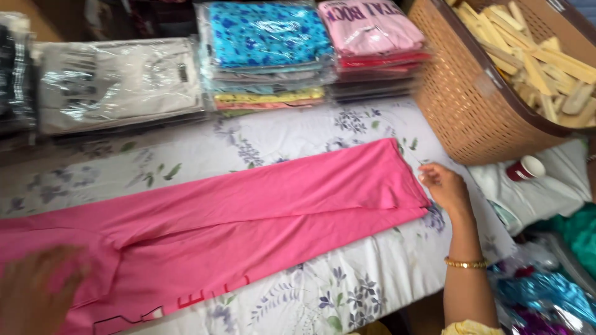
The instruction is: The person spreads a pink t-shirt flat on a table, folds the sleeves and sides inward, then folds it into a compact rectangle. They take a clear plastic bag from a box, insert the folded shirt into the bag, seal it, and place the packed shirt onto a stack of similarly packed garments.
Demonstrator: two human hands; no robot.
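Across the counter [323, 291], which wears a white cloth with a grey-blue flower print, lies one long pink garment [248, 217] of smooth, soft knit, spread flat with two layers showing. At its far end your right hand [442, 185] touches the hem corner, the fingers bent onto the edge; I cannot tell if the grip really pinches the cloth. One gold bangle [465, 263] sits on that wrist. Your left hand [34, 291] rests on the near end of the garment, but it is blurred and cut by the frame, so its grip is not clear. Behind stand three clear stacks of folded clothes in shiny plastic bags [267, 56]. One brown woven plastic basket [478, 105] holds many pale wooden pieces. One small red cup [526, 168] sits beside it.
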